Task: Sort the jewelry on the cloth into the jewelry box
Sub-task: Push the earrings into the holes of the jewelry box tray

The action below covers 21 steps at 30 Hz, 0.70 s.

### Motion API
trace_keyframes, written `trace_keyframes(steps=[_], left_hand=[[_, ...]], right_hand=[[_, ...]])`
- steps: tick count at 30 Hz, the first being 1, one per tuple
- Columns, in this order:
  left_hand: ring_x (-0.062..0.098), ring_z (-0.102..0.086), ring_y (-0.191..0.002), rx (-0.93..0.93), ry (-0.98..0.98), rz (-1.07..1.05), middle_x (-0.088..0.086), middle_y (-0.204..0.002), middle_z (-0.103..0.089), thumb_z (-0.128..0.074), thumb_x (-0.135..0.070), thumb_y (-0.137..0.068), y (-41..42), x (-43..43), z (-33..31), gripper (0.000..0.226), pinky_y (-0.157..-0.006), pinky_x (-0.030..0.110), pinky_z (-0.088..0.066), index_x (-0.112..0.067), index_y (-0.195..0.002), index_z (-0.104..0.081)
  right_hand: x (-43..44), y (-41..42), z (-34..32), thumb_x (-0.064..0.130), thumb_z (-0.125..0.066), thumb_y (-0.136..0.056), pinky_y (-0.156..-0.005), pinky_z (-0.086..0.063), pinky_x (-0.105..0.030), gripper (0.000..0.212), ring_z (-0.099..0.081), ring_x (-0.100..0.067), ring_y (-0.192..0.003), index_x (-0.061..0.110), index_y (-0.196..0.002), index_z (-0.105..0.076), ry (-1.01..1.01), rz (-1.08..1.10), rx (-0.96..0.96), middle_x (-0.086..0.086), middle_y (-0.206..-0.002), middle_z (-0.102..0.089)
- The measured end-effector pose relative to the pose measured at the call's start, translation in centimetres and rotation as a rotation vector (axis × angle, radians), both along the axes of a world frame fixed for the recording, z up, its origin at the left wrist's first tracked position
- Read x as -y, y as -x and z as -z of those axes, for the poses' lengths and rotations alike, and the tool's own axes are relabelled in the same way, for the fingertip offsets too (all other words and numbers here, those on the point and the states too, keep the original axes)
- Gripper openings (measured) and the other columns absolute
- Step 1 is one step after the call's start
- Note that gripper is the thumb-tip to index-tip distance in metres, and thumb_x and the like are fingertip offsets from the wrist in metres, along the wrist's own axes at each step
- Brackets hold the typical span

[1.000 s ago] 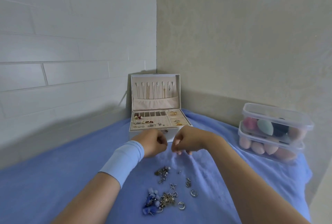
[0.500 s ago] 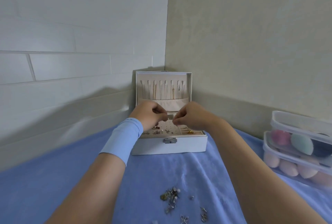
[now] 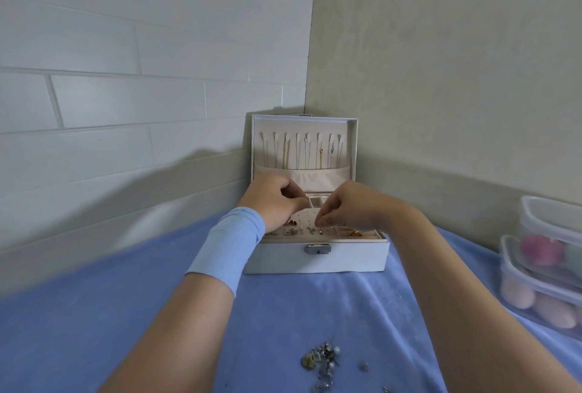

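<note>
Cloth (image 3: 94,329) bears jewelry box (image 3: 346,259) (open) under left hand (image 3: 274,200) and right hand (image 3: 349,207).

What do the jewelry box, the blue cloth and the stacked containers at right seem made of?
Jewelry box: white matte shell, likely faux leather; beige velvety lining; shiny metal clasp. Blue cloth: soft plush fabric, matte, with folds. Stacked containers: clear glossy plastic; contents show through.

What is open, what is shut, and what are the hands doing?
Jewelry box: open, lid upright.
Plastic tubs: stacked, lids on.
Left hand: fingers curled over the box; hold unclear.
Right hand: fingers pinched over the box; hold unclear.
Jewelry pile: loose on the cloth.
</note>
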<state>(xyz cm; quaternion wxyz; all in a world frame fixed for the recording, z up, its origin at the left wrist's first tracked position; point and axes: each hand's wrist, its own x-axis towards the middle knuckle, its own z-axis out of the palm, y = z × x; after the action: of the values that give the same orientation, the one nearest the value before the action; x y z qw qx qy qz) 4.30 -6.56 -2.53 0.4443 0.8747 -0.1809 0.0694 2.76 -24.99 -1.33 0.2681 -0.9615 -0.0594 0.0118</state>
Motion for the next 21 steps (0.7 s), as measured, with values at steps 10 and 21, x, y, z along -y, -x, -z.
trace_keyframes(steps=[10, 21], left_hand=[[0.001, -0.055, -0.062, 0.033, 0.003, -0.006, -0.013, -0.069, -0.061, -0.07, -0.023, -0.088, 0.05, 0.16, -0.25, 0.007, -0.053, 0.013, -0.037, -0.021, -0.082, -0.073], [0.009, -0.065, -0.068, 0.009, 0.082, -0.002, -0.005, -0.085, -0.071, -0.069, -0.025, -0.088, 0.31, 0.98, 0.12, 0.006, -0.054, 0.015, -0.043, -0.022, -0.083, -0.071]], right_hand=[[-0.18, 0.39, 0.17, 0.022, -0.076, -0.088, -0.066, -0.044, -0.015, 0.009, -0.059, -0.002, -0.078, 0.025, -0.092, -0.083, -0.024, 0.002, -0.02, 0.01, -0.085, -0.075], [0.45, -0.02, -0.52, 0.017, -0.081, -0.083, -0.073, -0.05, -0.017, 0.009, -0.068, -0.004, -0.082, 0.025, -0.088, -0.082, -0.143, -0.018, 0.117, 0.013, -0.076, -0.075]])
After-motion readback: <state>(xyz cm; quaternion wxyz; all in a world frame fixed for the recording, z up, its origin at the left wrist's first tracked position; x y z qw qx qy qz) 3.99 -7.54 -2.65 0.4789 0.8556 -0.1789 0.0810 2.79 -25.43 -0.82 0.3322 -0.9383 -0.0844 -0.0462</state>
